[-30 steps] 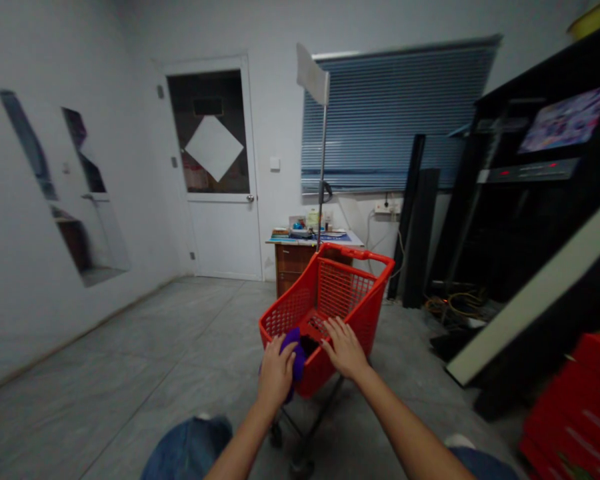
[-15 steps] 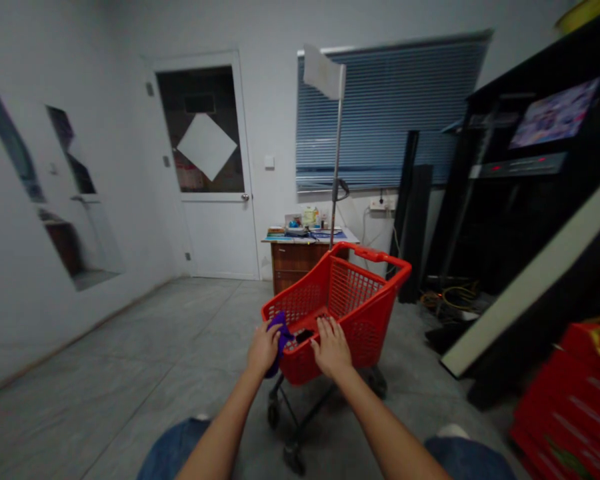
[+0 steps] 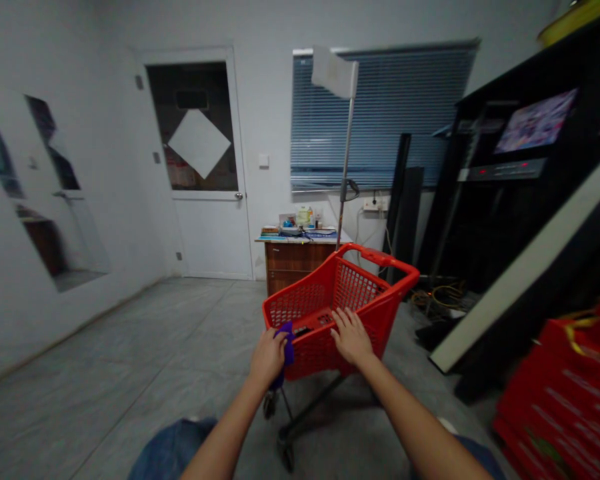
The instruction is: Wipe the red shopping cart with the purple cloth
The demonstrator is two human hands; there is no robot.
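Note:
A red plastic shopping cart [image 3: 305, 360] stands at an angle before me, with a pole and white flag [image 3: 333, 72] rising from its far side. Fingers curled round a purple cloth [image 3: 289, 350], my left hand [image 3: 269, 358] is at the cart's near left corner and presses the cloth to the rim. Across from it, my right hand [image 3: 353, 339] rests on the near rim with its fingers stretched out flat and nothing in it. A small dark thing [image 3: 304, 331] lies inside the basket, partly hidden by the rim.
A brown drawer desk [image 3: 300, 257] with small items on top stands behind the cart. At right are a black rack [image 3: 505, 207], a leaning pale panel [image 3: 520, 273], cables [image 3: 443, 295] and red bags [image 3: 555, 393]. A white door [image 3: 210, 233] is at back left.
The cart has turned, its handle end swinging right together with the flag. My left hand has moved left with the cloth. My right hand shifted left, then back right along the rim.

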